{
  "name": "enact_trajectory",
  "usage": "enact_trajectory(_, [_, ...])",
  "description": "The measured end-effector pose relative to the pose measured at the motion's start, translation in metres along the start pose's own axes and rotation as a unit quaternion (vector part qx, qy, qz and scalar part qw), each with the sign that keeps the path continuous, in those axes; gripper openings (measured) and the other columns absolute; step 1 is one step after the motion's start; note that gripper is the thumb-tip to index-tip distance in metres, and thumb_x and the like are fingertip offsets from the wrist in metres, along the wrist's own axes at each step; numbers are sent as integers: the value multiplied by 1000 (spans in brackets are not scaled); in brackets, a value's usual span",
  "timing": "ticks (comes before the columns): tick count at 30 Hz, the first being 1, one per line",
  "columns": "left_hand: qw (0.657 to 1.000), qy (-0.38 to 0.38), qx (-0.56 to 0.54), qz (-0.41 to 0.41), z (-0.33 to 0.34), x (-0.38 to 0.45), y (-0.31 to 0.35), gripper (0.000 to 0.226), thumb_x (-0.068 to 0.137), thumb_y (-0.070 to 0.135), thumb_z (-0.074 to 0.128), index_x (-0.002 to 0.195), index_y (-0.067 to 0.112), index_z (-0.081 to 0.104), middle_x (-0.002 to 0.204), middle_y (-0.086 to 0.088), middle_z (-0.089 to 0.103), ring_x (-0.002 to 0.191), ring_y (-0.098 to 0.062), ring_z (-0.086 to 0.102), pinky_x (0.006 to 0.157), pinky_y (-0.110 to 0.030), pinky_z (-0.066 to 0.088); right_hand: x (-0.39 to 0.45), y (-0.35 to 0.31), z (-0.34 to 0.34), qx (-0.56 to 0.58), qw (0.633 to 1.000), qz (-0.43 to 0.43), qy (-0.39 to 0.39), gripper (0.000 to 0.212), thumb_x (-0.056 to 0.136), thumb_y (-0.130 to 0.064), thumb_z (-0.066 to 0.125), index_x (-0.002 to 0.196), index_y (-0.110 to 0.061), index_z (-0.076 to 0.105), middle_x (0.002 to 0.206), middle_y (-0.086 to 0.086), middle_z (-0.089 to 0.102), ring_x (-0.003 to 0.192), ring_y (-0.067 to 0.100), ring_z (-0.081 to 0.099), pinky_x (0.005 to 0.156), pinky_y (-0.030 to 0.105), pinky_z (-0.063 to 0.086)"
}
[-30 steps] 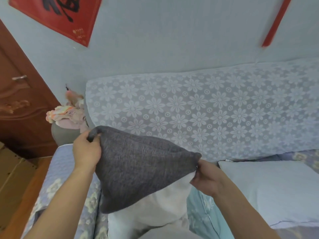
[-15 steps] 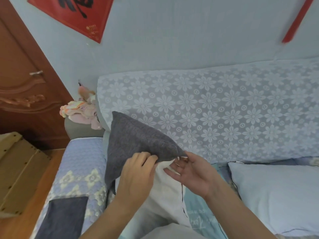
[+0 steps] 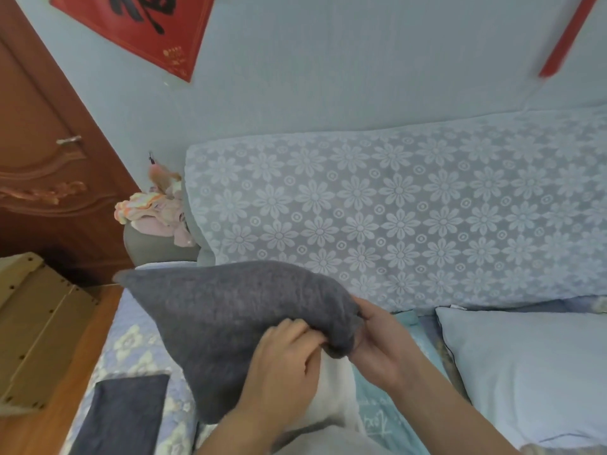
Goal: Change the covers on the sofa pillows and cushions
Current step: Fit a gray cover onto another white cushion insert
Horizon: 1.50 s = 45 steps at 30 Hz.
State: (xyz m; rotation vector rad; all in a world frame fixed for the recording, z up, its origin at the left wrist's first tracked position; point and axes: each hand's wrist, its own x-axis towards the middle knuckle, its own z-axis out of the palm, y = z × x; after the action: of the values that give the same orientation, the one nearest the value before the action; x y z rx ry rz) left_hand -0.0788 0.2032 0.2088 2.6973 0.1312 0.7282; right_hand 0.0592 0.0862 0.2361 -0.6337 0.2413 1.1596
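Over the sofa seat, a person's left hand [image 3: 289,353] and right hand [image 3: 381,343] both pinch the gathered edge of a grey cover [image 3: 230,320] half-drawn over a white pillow [image 3: 331,389], best worked down evenly, corner by corner.

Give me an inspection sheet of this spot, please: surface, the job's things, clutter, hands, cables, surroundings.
Surface: sofa seat under a quilted floral throw; lace flower cloth over the backrest.
Job's things: grey cover partly over a white pillow insert; light blue pillow on the seat to the right.
Clutter: folded dark grey cloth on the seat; bundle of pastel fabric on the armrest.
Hands: left hand and right hand both grip the cover's edge.
Cables: nothing seen.
Surroundings: wooden door, red wall hanging, cardboard box.
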Motion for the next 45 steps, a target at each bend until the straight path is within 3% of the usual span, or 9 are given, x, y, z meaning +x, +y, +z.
enact_trajectory(4, [997,44,27,64,-42,22,-10,29,93,35,64,115,17,71,120,-7,59,115,-27,54,101,-43,41,-7,0,-4,-84,996,0,2,42,104,-24,43,128,5,62,131,25,61,124,35,59,97,44,52])
enact_trajectory(8, [974,-172,129,69,-76,67,-51,63,101,66,30,146,25,49,144,1,51,132,-20,46,118,-40,28,-17,8,8,-192,980,47,-20,38,95,-22,51,115,3,71,123,23,67,107,30,69,83,37,57])
enact_trajectory(17, [969,-121,96,195,-64,46,-50,33,106,40,42,100,20,68,103,5,70,78,-17,63,69,-33,52,-37,-19,6,-127,974,-178,59,40,100,-26,53,118,9,59,116,24,67,109,35,66,88,42,57])
enact_trajectory(22, [991,-112,72,8,-70,67,-25,36,106,49,27,76,32,35,60,15,46,56,-7,45,56,-29,29,-21,-40,-7,-107,982,-101,120,41,99,-13,53,131,12,56,114,18,63,114,26,62,100,35,49])
enact_trajectory(29, [931,-348,91,-54,-48,63,-37,71,87,85,23,146,47,33,140,22,40,129,-6,35,104,-31,38,-11,0,-63,-89,983,63,146,18,74,2,70,87,-7,60,69,4,49,55,15,50,54,28,48])
enact_trajectory(34, [925,-378,24,-30,-69,72,-37,66,81,86,41,139,54,34,128,26,55,114,0,51,97,-26,40,-7,10,-71,-150,982,90,75,34,90,-13,65,119,5,63,100,17,64,91,28,60,82,38,50])
enact_trajectory(37, [909,-414,47,4,-71,69,-34,75,77,88,47,142,54,29,132,26,53,116,-1,51,101,-26,40,1,18,-78,-379,905,95,167,22,90,-13,53,102,-4,70,88,13,62,73,23,57,63,32,44])
enact_trajectory(40, [912,-397,96,22,-61,59,-36,81,78,89,42,148,51,24,137,21,51,120,-7,51,103,-29,39,4,0,-94,-664,673,-51,321,6,93,-18,57,90,-14,61,86,1,65,78,20,61,72,34,49])
enact_trajectory(45, [935,-349,15,-61,-33,73,-26,76,79,76,60,142,46,29,134,16,58,114,-11,60,99,-35,47,-29,-51,-18,-669,698,-238,95,22,92,-35,68,113,-37,63,110,-25,63,101,-7,61,83,15,48])
